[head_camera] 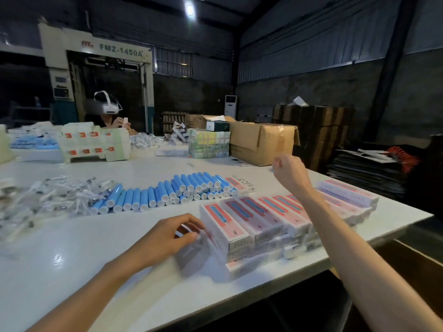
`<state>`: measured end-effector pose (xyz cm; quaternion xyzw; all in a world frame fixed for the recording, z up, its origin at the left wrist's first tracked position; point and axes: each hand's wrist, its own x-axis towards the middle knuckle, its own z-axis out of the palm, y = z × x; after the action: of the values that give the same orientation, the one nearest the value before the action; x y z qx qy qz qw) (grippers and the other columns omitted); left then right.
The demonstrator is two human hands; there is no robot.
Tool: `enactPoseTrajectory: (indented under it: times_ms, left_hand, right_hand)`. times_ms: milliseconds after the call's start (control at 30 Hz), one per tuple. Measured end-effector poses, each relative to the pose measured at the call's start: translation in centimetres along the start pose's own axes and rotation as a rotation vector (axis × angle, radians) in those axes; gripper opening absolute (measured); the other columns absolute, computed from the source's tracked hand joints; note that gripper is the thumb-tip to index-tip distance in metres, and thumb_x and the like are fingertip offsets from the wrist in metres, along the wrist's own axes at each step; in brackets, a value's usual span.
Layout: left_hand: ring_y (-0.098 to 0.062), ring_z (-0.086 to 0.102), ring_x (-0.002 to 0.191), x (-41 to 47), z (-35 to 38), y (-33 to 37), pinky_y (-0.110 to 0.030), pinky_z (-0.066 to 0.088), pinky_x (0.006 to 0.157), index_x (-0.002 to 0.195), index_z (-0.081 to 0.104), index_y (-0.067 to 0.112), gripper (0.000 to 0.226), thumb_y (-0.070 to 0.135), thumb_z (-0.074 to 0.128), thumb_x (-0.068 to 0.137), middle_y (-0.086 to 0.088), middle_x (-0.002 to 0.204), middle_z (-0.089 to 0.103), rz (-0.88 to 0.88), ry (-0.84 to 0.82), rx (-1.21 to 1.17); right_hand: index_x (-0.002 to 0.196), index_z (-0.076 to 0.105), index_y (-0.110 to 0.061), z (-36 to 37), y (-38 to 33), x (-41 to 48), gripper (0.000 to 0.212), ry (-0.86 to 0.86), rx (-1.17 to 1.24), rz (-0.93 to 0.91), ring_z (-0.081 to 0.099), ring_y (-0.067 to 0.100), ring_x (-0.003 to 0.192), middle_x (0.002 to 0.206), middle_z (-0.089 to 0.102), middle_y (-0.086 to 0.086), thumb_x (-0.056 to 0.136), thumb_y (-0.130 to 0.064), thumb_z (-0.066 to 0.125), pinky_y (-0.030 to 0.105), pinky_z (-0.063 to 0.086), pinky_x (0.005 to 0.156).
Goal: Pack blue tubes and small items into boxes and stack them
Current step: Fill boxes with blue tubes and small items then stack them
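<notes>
Warehouse walls and a large machine (pixel 100 68) are seen behind a white tabletop (pixel 96 248). Blue tubes (pixel 167 191) are laid in a long row across the middle of it, with small items in clear packets (pixel 48 197) heaped at their left end. Filled pink boxes (pixel 275 216) are stacked in layers along the near right edge.

The left hand (pixel 165 238) is placed at the near end of the front box (pixel 223 226). Its grip is half closed, with the fingertips on the box end. Motion blur hides whether a flap is pinched or only pressed. The right hand (pixel 288 171) is raised above the stack with its grip curled closed, and nothing is seen in it.

The step in hand is judged to be seating this box in the stack. The end flap should be tucked fully before the box is released. The box should be squared against its neighbour, so that upper layers are carried evenly. The raised forearm should be kept off the top row.
</notes>
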<state>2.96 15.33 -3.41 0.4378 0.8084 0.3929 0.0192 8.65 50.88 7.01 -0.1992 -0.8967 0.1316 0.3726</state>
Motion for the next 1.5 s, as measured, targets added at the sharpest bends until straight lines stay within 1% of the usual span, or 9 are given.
enactPoseTrajectory:
  times_ms: [100, 267, 367, 467, 667, 833, 933, 1167, 1500]
  left_hand:
    - [0.002, 0.068, 0.097, -1.5, -1.5, -0.3, -0.015, 0.054, 0.084, 0.109, 0.072, 0.043, 0.018, 0.026, 0.069, 0.103, 0.022, 0.105, 0.074, -0.067, 0.073, 0.033]
    - [0.0, 0.059, 0.066, -5.3, -6.0, -2.8, -0.018, 0.048, 0.068, 0.096, 0.072, 0.035, 0.014, 0.023, 0.066, 0.101, 0.015, 0.083, 0.07, -0.24, 0.196, 0.15]
    - [-0.004, 0.06, 0.067, -8.3, -9.5, -4.9, -0.026, 0.042, 0.062, 0.077, 0.057, 0.036, 0.024, 0.026, 0.065, 0.098, 0.017, 0.069, 0.062, -0.45, 0.327, 0.339]
    - [-0.017, 0.07, 0.088, -11.7, -13.1, -6.3, -0.033, 0.055, 0.077, 0.1, 0.067, 0.03, 0.005, 0.025, 0.066, 0.098, 0.014, 0.085, 0.071, -0.584, 0.388, 0.395]
    - [-0.024, 0.067, 0.113, -18.5, -19.2, -9.2, -0.041, 0.055, 0.095, 0.121, 0.063, 0.033, 0.02, 0.032, 0.059, 0.102, 0.005, 0.119, 0.073, -0.849, 0.529, 0.555]
    - [-0.038, 0.047, 0.136, -23.6, -22.6, -11.0, -0.045, 0.043, 0.103, 0.143, 0.045, 0.009, 0.047, 0.015, 0.055, 0.098, -0.016, 0.144, 0.054, -1.177, 0.473, 1.162]
    - [-0.032, 0.053, 0.116, -25.4, -24.7, -11.0, -0.041, 0.046, 0.096, 0.13, 0.05, 0.009, 0.042, 0.016, 0.06, 0.09, -0.013, 0.128, 0.057, -1.248, 0.574, 1.434]
    - [-0.047, 0.037, 0.148, -28.9, -33.4, -12.2, -0.053, 0.031, 0.123, 0.162, 0.023, -0.001, 0.078, 0.052, 0.043, 0.109, -0.031, 0.163, 0.035, -1.526, 0.785, 1.209]
    - [-0.044, 0.045, 0.138, -30.4, -33.9, -12.3, -0.051, 0.039, 0.113, 0.159, 0.034, 0.007, 0.09, 0.064, 0.063, 0.096, -0.027, 0.15, 0.053, -1.512, 0.589, 1.374]
  right_hand:
    - [0.093, 0.069, -0.004, 2.1, -9.8, -2.5, 0.023, -0.061, 0.248, -0.132, 0.067, 0.026, 0.079, 0.085, 0.071, 0.009, 0.103, -0.017, 0.054, 0.045, 0.057, 0.07]
    - [0.095, 0.072, -0.015, 7.3, -26.2, -10.7, 0.016, -0.246, 0.654, -0.348, 0.064, 0.008, 0.071, 0.081, 0.07, -0.004, 0.102, -0.022, 0.059, 0.024, 0.05, 0.063]
    - [0.091, 0.071, -0.011, 11.6, -32.7, -15.2, 0.017, -0.365, 0.849, -0.336, 0.064, 0.015, 0.076, 0.081, 0.071, -0.001, 0.1, -0.018, 0.058, 0.032, 0.049, 0.068]
    - [0.096, 0.07, -0.007, 15.8, -36.1, -18.3, 0.016, -0.47, 0.96, -0.204, 0.063, 0.018, 0.08, 0.085, 0.07, 0.002, 0.1, -0.014, 0.056, 0.034, 0.047, 0.073]
    - [0.106, 0.071, -0.009, 21.1, -37.4, -21.4, 0.023, -0.671, 1.019, -0.071, 0.061, 0.014, 0.08, 0.092, 0.068, 0.0, 0.1, -0.004, 0.049, 0.013, 0.043, 0.063]
    - [0.101, 0.072, -0.016, 22.7, -36.8, -21.0, 0.024, -0.725, 1.067, -0.088, 0.059, 0.012, 0.067, 0.075, 0.066, -0.001, 0.098, -0.006, 0.05, 0.02, 0.041, 0.06]
    - [0.098, 0.071, -0.017, 22.8, -37.0, -21.2, 0.022, -0.751, 1.103, -0.121, 0.057, 0.014, 0.065, 0.071, 0.065, 0.0, 0.099, -0.007, 0.051, 0.028, 0.043, 0.061]
    - [0.096, 0.071, -0.021, 22.8, -36.9, -21.3, 0.024, -0.769, 1.14, -0.132, 0.053, 0.014, 0.059, 0.066, 0.064, -0.002, 0.099, -0.008, 0.051, 0.033, 0.043, 0.057]
    - [0.096, 0.071, -0.021, 22.7, -37.2, -21.3, 0.025, -0.78, 1.12, -0.154, 0.057, 0.014, 0.061, 0.069, 0.067, 0.003, 0.099, -0.007, 0.051, 0.034, 0.045, 0.058]
